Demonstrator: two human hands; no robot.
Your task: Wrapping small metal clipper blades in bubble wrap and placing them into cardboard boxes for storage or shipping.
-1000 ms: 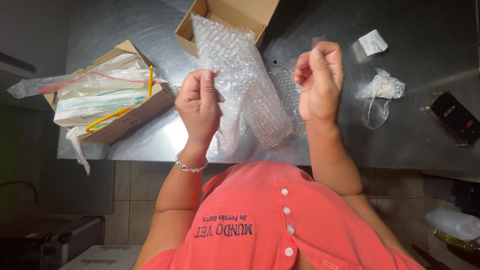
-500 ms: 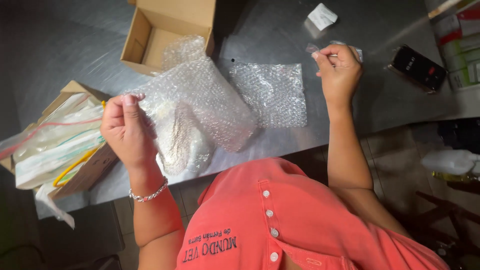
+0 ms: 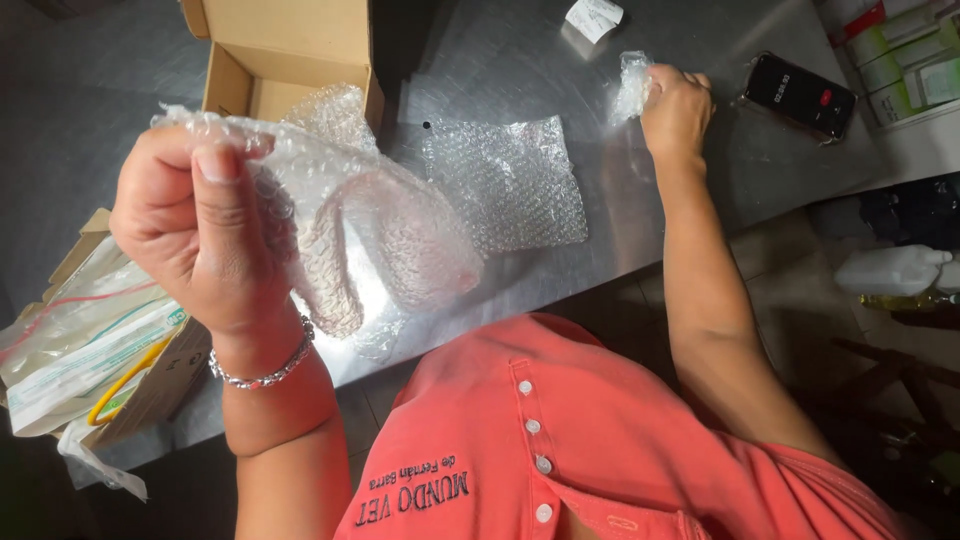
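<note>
I am gripping a bundled bubble-wrap sheet [image 3: 370, 225] in my left hand [image 3: 205, 230], fingers closed, raised above the steel table [image 3: 480, 60]. My right hand [image 3: 676, 105] is pinching a small crumpled plastic scrap [image 3: 632, 85]. Between them a flat bubble-wrap square [image 3: 510, 185] is lying; an open cardboard box [image 3: 290, 50] is sitting behind, a phone [image 3: 798, 95] just beside my right hand.

The bubble wrap [image 3: 370, 225] is a clear, crumpled sheet, raised above the table [image 3: 520, 60] in the left hand [image 3: 200, 235], pinched at its top edge and hanging in loose folds. A small clear scrap [image 3: 632, 85], bunched up, sits in the right hand [image 3: 678, 105], low over the table and well apart from the sheet.
</note>
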